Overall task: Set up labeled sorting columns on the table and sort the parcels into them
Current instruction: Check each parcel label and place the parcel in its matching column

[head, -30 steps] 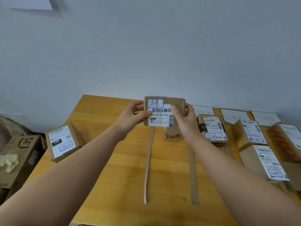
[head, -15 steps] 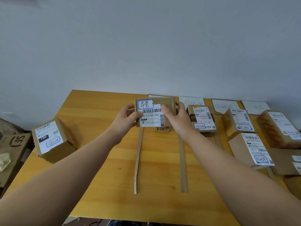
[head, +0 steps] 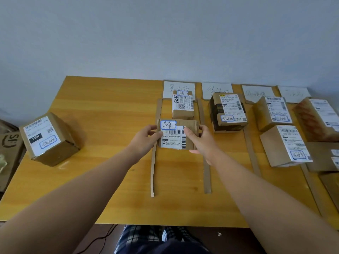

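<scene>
Nearest the camera, dark plaid trouser legs [head: 145,237] show below the near edge of the yellow wooden tabletop [head: 102,162]. Two bare forearms reach out over it to a small flat brown cardboard parcel [head: 177,133] with a white barcode label and a blue-outlined handwritten sticker. The left hand [head: 146,138] grips its left edge, thumb on the label face and fingers behind, and the right hand [head: 200,140] grips its right edge the same way. The parcel sits between two long brown cardboard strips, the left strip [head: 153,167] and the right strip [head: 207,173], which run from near to far; whether it rests on the wood or is held just above it cannot be told. Well to the left, near the tabletop's left edge, a larger tilted brown cardboard box [head: 48,138] carries a white label. Just beyond the held parcel, in the same column, lies a second small brown labelled parcel [head: 182,105], and behind it a white handwritten paper card [head: 178,87] stands against the pale wall. In the next column to the right sits a dark-taped brown box [head: 228,111] with another white card [head: 216,89] behind it. Farther right, more labelled brown boxes [head: 280,129] fill the remaining columns.
</scene>
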Demonstrator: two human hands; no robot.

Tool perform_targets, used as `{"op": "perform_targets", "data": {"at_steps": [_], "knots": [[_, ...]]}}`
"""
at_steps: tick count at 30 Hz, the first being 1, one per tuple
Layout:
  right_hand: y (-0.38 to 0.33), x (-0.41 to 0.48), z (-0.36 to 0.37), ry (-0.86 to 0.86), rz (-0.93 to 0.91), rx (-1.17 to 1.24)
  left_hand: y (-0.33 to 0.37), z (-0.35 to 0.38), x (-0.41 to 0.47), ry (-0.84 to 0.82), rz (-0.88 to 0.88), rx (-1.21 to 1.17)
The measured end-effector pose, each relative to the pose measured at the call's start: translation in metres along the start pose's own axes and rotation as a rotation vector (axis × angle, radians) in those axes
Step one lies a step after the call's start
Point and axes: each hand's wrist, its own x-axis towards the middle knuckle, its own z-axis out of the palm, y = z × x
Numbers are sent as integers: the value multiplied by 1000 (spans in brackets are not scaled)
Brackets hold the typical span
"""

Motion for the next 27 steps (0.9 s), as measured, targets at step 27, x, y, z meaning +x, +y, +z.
{"op": "perform_targets", "data": {"at_steps": [27], "knots": [[18,66,6,235,275,-24,-3,-20,50,55,-71,145]]}}
